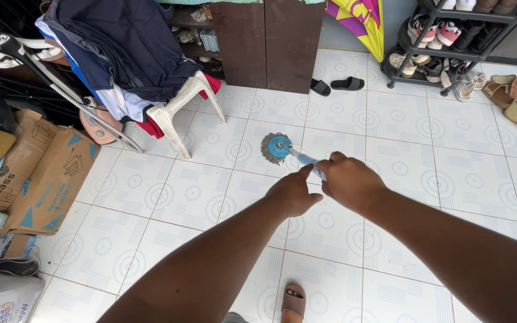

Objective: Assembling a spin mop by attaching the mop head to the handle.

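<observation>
— Where the mop head (277, 148) lies flat on the white tiled floor (450, 167), what holds its handle (306, 159)?

— Both hands. The right hand (349, 182) is wrapped around the blue handle, fingers curled closed. The left hand (292, 192) is just beside it, fingers folded, index finger stretched along the handle.

— And around?

— A white plastic chair (178, 104) with clothes stands behind the mop, cardboard boxes (43, 179) far left, a shoe rack (450, 36) far right.

**Where things lie on the floor**

The round blue-capped spin mop (277, 148) lies on the white patterned tile floor (438, 173), ahead of both hands. The white plastic chair (181, 104) stands left of it, the black metal shoe rack (450, 42) far right behind.
</observation>
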